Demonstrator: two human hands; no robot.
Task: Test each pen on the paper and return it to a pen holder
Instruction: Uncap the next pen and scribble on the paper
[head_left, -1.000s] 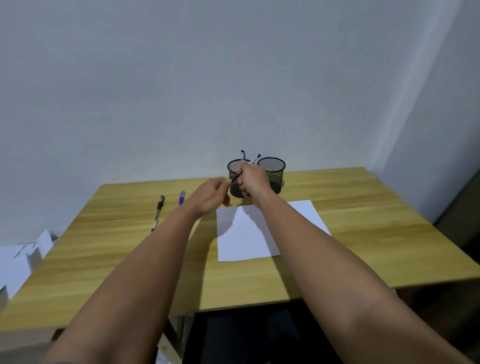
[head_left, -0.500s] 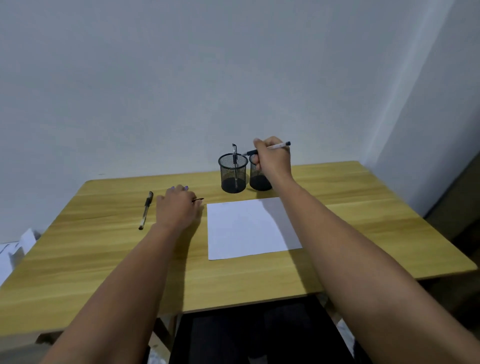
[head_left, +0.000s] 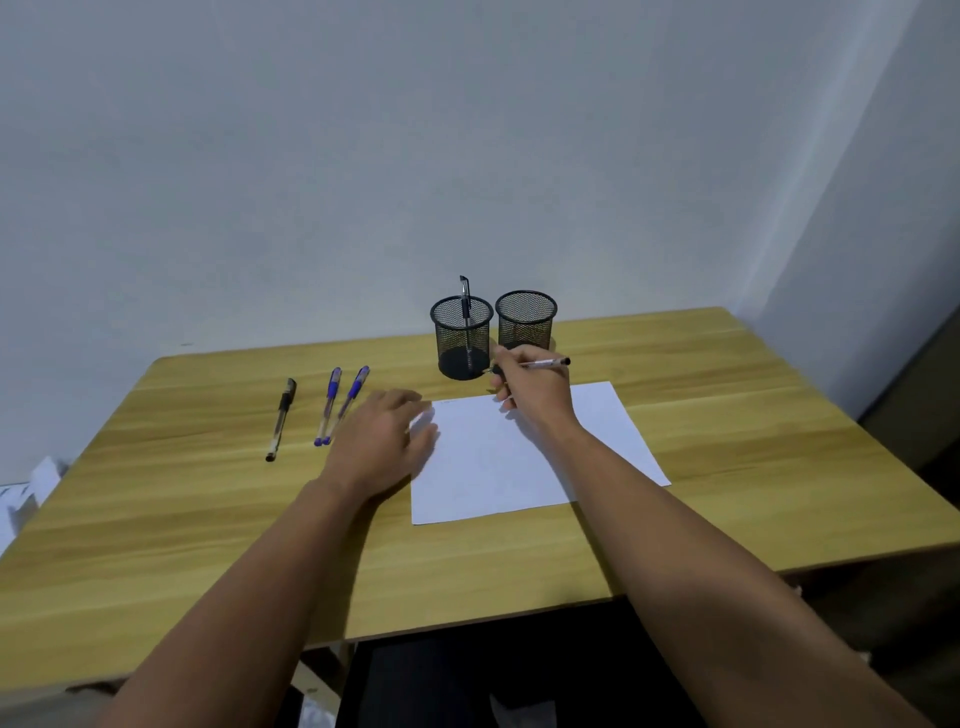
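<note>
My right hand (head_left: 530, 389) grips a clear pen with a black end (head_left: 548, 362) above the far edge of the white paper (head_left: 519, 462). My left hand (head_left: 387, 441) lies flat with relaxed fingers on the paper's left edge. Two black mesh pen holders stand behind the paper: the left holder (head_left: 461, 338) has one black pen (head_left: 465, 306) upright in it, the right holder (head_left: 525, 319) shows nothing inside. On the table to the left lie a black pen (head_left: 280, 418) and two blue pens (head_left: 327, 405) (head_left: 350, 400).
The wooden table (head_left: 727, 441) stands against a white wall, with its front edge near me and a dark gap below. White papers or boxes (head_left: 26, 493) sit off the table's left side.
My right hand has come down with the pen from above the holders to the paper's far edge. My left hand slid right from the loose pens onto the paper's left edge.
</note>
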